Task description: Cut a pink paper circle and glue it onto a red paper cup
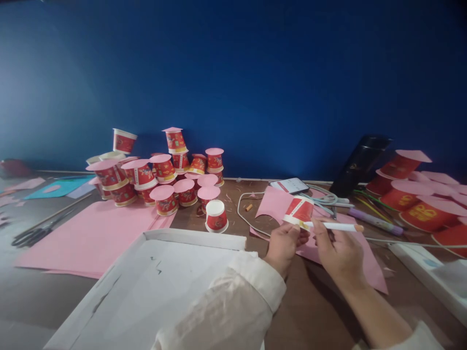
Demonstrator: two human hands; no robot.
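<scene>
My left hand (pixel 286 247) is closed on a red and white paper cup (pixel 299 210), with its fingers at the wide rim. The cup is tilted on its side, its base pointing up and away. In my right hand (pixel 337 248) is a slim white pen-like tube (pixel 339 226) with a tan end. The tube's other end meets the cup at its rim, near the left fingers; I cannot tell what kind of tube it is. Behind the cup lies a pink sheet (pixel 275 204) with a rounded cut-out. A single red cup (pixel 216 217) stands upside down further left.
Stacked red cups topped with pink paper discs (pixel 164 193) stand at the left back, others (pixel 425 206) at the right. A white tray (pixel 175 272) and pink sheets (pixel 95 233) lie left. A phone (pixel 292 185), cables, a black bottle (pixel 359 163) and scissors (pixel 34 236) are around.
</scene>
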